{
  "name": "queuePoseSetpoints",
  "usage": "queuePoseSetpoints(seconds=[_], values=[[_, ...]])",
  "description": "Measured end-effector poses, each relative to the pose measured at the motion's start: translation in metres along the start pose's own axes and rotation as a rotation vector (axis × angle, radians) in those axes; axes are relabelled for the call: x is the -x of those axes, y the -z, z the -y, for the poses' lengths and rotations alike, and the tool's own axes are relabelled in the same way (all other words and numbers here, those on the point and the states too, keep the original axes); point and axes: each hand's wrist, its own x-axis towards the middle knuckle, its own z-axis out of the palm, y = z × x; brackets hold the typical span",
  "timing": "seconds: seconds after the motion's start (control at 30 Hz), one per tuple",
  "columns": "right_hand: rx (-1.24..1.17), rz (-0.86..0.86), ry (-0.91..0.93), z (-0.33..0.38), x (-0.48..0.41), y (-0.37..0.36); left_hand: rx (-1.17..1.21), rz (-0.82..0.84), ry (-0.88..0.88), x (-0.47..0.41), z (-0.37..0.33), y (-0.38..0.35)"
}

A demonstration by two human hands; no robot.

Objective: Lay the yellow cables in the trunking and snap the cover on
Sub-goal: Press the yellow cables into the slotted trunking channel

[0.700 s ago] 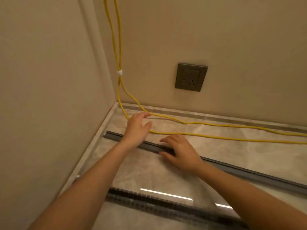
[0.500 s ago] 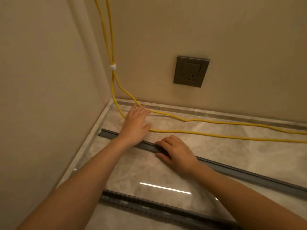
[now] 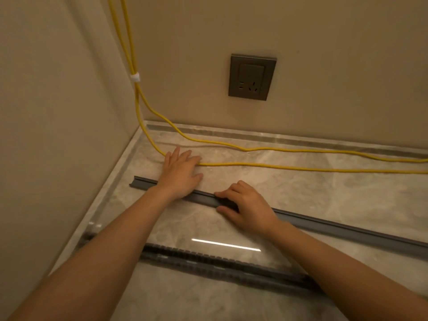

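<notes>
Two yellow cables (image 3: pixel 278 166) drop down the corner, bound by a white tie (image 3: pixel 135 78), then run right across the marble floor. My left hand (image 3: pixel 180 172) lies flat with fingers spread, fingertips on the nearer cable. A grey cover strip (image 3: pixel 324 224) lies diagonally on the floor. My right hand (image 3: pixel 243 203) rests on it, fingers curled over its edge. The slotted grey trunking (image 3: pixel 208 260) lies nearer to me, partly hidden under my right forearm.
A grey wall socket (image 3: pixel 252 80) sits on the back wall above the cables. Walls meet in a corner at the left, with a marble skirting edge (image 3: pixel 301 140) along the back wall.
My left hand has slid a little forward and flattened onto the nearer cable. My right hand stays on the cover strip. The view has shifted slightly.
</notes>
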Motion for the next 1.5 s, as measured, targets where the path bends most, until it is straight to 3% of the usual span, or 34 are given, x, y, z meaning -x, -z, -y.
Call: queuePoseSetpoints(seconds=[0.33, 0.43, 0.7, 0.9, 1.0, 1.13, 1.27, 1.5], values=[[-0.09, -0.001, -0.116, 0.004, 0.039, 0.031, 0.344, 0.006, -0.263, 0.071, -0.083, 0.003], [-0.049, 0.016, -0.162, 0.006, 0.072, 0.043, 0.271, -0.05, -0.345, 0.105, -0.092, -0.007], [0.145, -0.177, -0.274, 0.034, 0.152, 0.048, -0.084, -0.079, -0.569, 0.158, -0.103, -0.048], [0.207, -0.233, -0.274, 0.039, 0.179, 0.035, 0.042, -0.245, -0.509, 0.159, -0.109, -0.055], [0.21, -0.355, -0.198, 0.037, 0.181, 0.037, 0.14, -0.289, -0.499, 0.162, -0.109, -0.052], [0.243, -0.474, -0.044, 0.036, 0.174, 0.06, 0.189, -0.382, -0.563, 0.158, -0.111, -0.032], [0.269, -0.541, -0.014, 0.034, 0.157, 0.088, 0.162, -0.473, -0.611, 0.143, -0.121, -0.002], [0.308, -0.532, 0.001, 0.012, 0.122, 0.122, 0.244, -0.47, -0.556, 0.1, -0.135, 0.026]])
